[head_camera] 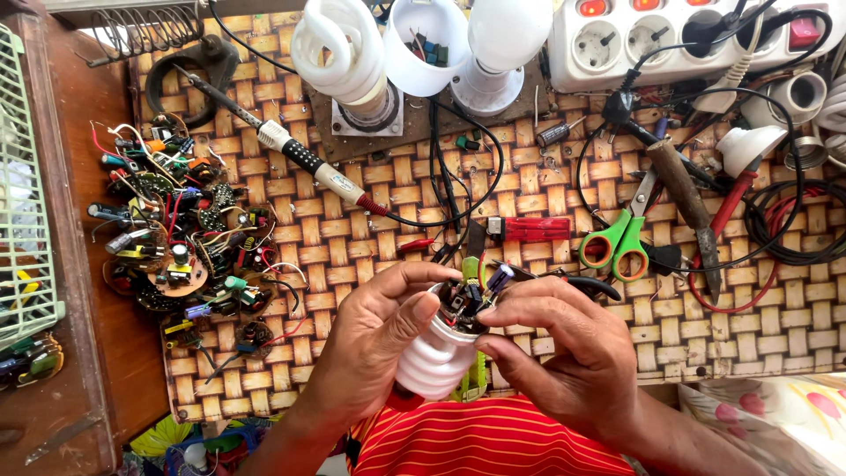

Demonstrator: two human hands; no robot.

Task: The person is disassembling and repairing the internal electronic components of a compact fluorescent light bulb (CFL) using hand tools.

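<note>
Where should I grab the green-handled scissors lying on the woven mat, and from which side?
Take the scissors by the green loop handles, coming in from the near edge of the mat. The loops lie flat and point toward you, with bare mat just below them. The blade end runs up under the wooden-handled tool and black wires, so that side is crowded.

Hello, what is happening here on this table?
A person holds a white spiral lamp in the left hand, its open base facing up. The right hand fingers the small circuit board in that base. A soldering iron, green scissors and a pile of old circuit boards lie on the woven mat.
</note>
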